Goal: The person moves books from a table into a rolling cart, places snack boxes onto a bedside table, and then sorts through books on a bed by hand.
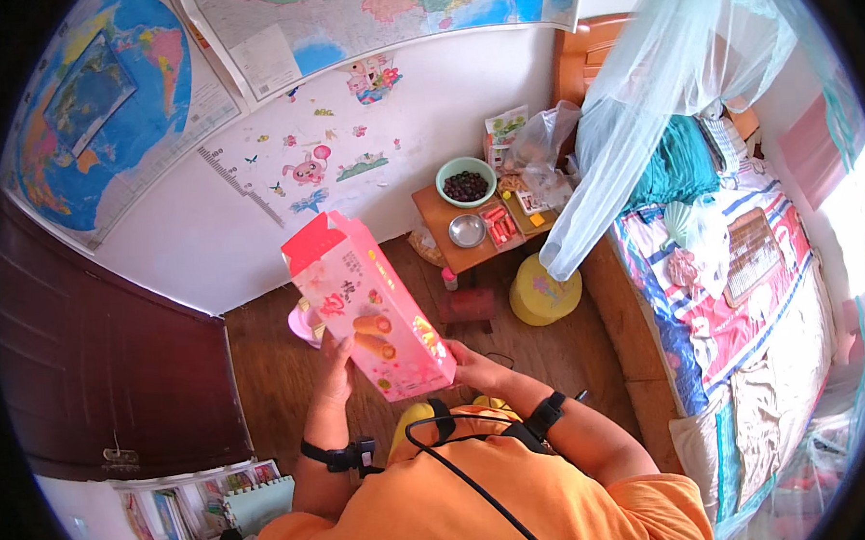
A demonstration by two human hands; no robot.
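A tall pink cardboard snack box [369, 309] is held tilted in front of my body. Its top end is open with the flaps raised, and its front bears writing and a picture of rolled pastries. My left hand [337, 364] grips the box's left edge, thumb on the printed face. At the lower right corner, my right hand [476, 363] holds the other side, its fingers partly hidden behind the box. What is inside the box cannot be seen.
Ahead stands a small wooden table [438, 230] with a green bowl of dark fruit [466, 187], a metal bowl [467, 231] and a tray of red-wrapped snacks [501, 225]. A yellow round stool [545, 290] stands near the bed [738, 307]. Mosquito netting [628, 117] hangs on the right.
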